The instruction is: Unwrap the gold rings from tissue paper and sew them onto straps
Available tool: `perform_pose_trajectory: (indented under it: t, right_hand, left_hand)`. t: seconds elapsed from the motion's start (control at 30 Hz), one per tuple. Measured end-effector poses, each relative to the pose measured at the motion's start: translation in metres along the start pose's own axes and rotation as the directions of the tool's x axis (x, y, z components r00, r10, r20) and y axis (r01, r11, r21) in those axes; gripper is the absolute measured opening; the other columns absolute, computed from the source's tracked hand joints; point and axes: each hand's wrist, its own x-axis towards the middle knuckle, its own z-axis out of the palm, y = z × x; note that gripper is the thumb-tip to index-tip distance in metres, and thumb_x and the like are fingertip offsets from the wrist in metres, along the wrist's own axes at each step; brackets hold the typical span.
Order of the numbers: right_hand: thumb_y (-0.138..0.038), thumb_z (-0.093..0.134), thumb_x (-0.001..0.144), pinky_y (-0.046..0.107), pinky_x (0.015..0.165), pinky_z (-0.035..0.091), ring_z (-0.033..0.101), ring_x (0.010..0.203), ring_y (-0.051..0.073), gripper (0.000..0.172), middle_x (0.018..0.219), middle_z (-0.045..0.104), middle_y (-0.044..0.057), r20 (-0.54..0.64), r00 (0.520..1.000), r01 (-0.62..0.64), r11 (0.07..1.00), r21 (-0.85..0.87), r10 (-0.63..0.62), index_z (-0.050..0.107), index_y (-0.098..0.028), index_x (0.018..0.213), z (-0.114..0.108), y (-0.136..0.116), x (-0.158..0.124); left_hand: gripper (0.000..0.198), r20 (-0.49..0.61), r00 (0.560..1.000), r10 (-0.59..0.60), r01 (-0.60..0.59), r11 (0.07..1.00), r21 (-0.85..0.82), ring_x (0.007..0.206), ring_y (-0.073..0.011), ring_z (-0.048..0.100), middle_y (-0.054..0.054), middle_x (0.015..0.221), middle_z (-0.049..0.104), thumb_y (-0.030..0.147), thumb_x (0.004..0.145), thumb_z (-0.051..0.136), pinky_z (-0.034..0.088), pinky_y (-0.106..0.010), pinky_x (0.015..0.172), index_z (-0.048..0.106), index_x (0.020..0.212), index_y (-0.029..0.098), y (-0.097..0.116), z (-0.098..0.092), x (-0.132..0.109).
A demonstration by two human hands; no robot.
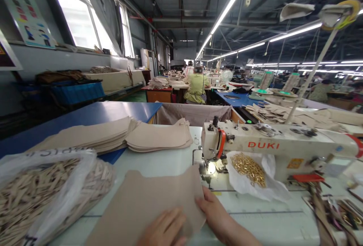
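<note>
A beige cut panel [153, 200], of fabric or leather, lies on the pale sewing table in front of me. My left hand [167, 226] rests flat on its lower part with fingers stretched out, slightly blurred. At the panel's right edge, my right hand [212, 210] pinches it between thumb and fingers. The panel's upper right corner reaches close to the needle area of a white sewing machine [241, 140], whose lamp is lit. Behind the panel sit two stacks of similar beige pieces, a left stack [93, 136] and a right stack [160, 136].
A clear plastic bag [65, 196] full of small beige strips stands at left. Gold-coloured metal rings [249, 168] lie on white paper against the machine. Straps and small parts fill a tray [340, 212] at right. Further off, a person in yellow-green [197, 87] sits facing away.
</note>
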Motion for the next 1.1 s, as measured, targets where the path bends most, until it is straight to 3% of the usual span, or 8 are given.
perform_pose_trajectory:
  t: [0.17,0.27,0.43,0.57,0.67,0.73,0.9,1.1]
  right_hand:
    - [-0.033,0.057,0.074,0.038,0.082,0.048,0.063,0.092,0.024,0.04,0.098,0.068,0.006,0.031,0.995,0.093,0.987,-0.134,-0.09,0.057,-0.018,0.111,-0.006,0.003,0.002]
    - [-0.022,0.05,0.079,0.04,0.086,0.049,0.062,0.097,0.024,0.049,0.107,0.066,0.008,0.006,0.973,0.214,0.884,-0.415,-0.233,0.046,-0.019,0.128,-0.015,0.002,0.002]
    - [-0.013,0.047,0.083,0.046,0.105,0.037,0.044,0.126,0.026,0.054,0.137,0.048,0.011,0.196,0.774,0.432,0.275,-0.859,-0.603,0.041,-0.02,0.136,-0.033,0.007,0.0]
    - [-0.021,0.056,0.081,0.039,0.091,0.051,0.055,0.115,0.029,0.052,0.129,0.056,0.012,0.583,0.623,0.601,-0.157,-0.784,-0.522,0.048,-0.019,0.133,-0.048,0.032,0.012]
    - [-0.031,0.059,0.082,0.032,0.083,0.055,0.061,0.107,0.028,0.051,0.123,0.06,0.012,0.703,0.535,0.615,-0.355,-0.704,-0.468,0.051,-0.017,0.13,-0.059,0.052,0.026]
    - [-0.035,0.056,0.085,0.028,0.082,0.054,0.062,0.106,0.025,0.05,0.122,0.061,0.011,0.74,0.49,0.61,-0.425,-0.669,-0.46,0.051,-0.017,0.13,-0.066,0.06,0.033]
    - [-0.039,0.054,0.086,0.024,0.077,0.055,0.066,0.1,0.023,0.046,0.116,0.065,0.01,0.779,0.415,0.596,-0.506,-0.623,-0.47,0.055,-0.017,0.127,-0.074,0.063,0.038]
    - [-0.039,0.054,0.086,0.025,0.075,0.056,0.066,0.099,0.023,0.047,0.117,0.065,0.009,0.774,0.425,0.581,-0.515,-0.631,-0.469,0.053,-0.019,0.129,-0.073,0.063,0.038]
  left_hand:
    - [0.055,0.164,0.921,-0.354,0.318,0.924,0.21,0.122,-0.0291,0.048,-0.01,0.139,0.045,0.049,0.086,0.044,0.044,-0.045,0.096,0.042,0.136,0.027,-0.033,-0.005,-0.012]
    - [0.054,0.291,0.859,-0.421,0.366,0.903,0.225,0.125,-0.031,0.045,-0.009,0.14,0.044,0.051,0.085,0.043,0.04,-0.051,0.098,0.042,0.135,0.03,-0.039,-0.003,-0.01]
    - [0.052,0.32,0.845,-0.428,0.381,0.903,0.2,0.126,-0.0284,0.044,-0.007,0.14,0.043,0.049,0.087,0.044,0.04,-0.047,0.099,0.04,0.136,0.032,-0.028,-0.011,-0.006]
    - [0.048,0.188,0.884,-0.427,0.405,0.902,0.148,0.122,-0.0221,0.049,-0.004,0.138,0.048,0.042,0.089,0.045,0.045,-0.04,0.098,0.042,0.135,0.03,-0.026,-0.027,-0.01]
    - [0.037,-0.048,0.852,-0.522,0.524,0.845,0.108,0.112,-0.0186,0.057,-0.005,0.126,0.06,0.036,0.09,0.041,0.047,-0.033,0.096,0.056,0.123,0.025,-0.045,-0.061,-0.017]
    - [0.035,-0.214,0.759,-0.615,0.64,0.765,0.074,0.105,-0.0192,0.061,-0.005,0.114,0.066,0.037,0.09,0.039,0.048,-0.032,0.094,0.064,0.109,0.022,-0.065,-0.098,-0.024]
    - [0.04,-0.35,0.31,-0.884,0.947,0.321,0.029,0.092,-0.024,0.063,-0.009,0.107,0.066,0.037,0.085,0.039,0.05,-0.036,0.085,0.06,0.11,0.014,-0.125,-0.189,-0.037]
    - [0.029,0.061,0.204,-0.977,0.962,0.211,0.172,0.094,-0.026,0.065,-0.013,0.097,0.071,0.026,0.075,0.048,0.048,-0.03,0.082,0.067,0.089,0.01,-0.177,-0.195,-0.04]
